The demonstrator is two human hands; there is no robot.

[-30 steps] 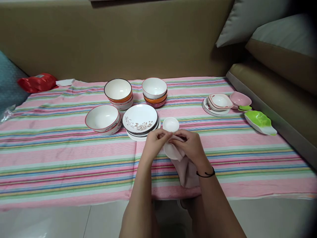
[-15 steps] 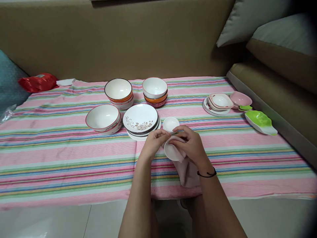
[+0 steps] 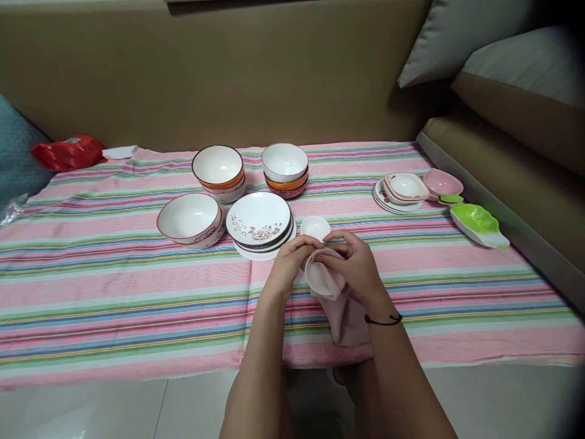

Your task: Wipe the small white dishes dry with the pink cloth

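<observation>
Between my two hands is a small white dish [image 3: 319, 279], tilted toward me. My left hand [image 3: 292, 261] pinches its far left rim. My right hand [image 3: 354, 263] presses a pale pink cloth [image 3: 342, 317] against the dish, thumb on the inside; the cloth wraps round the right side and hangs down in front. Just beyond my fingers sits another small white dish [image 3: 315, 227], its near edge hidden by my hands. To the left of my left hand is a stack of plates [image 3: 258, 216], the top one white with a brown flower pattern.
Bowls stand stacked at the back left [image 3: 218, 164], back middle [image 3: 286, 161] and left [image 3: 188, 216]. Small plates and bowls [image 3: 406, 186], a pink bowl [image 3: 442, 183] and a green leaf-shaped dish [image 3: 478, 222] lie right. A red bundle [image 3: 68, 152] is far left on the striped cloth.
My left hand has shifted slightly up and right along the rim. My right hand and the cloth have moved a little over the dish, which stays held.
</observation>
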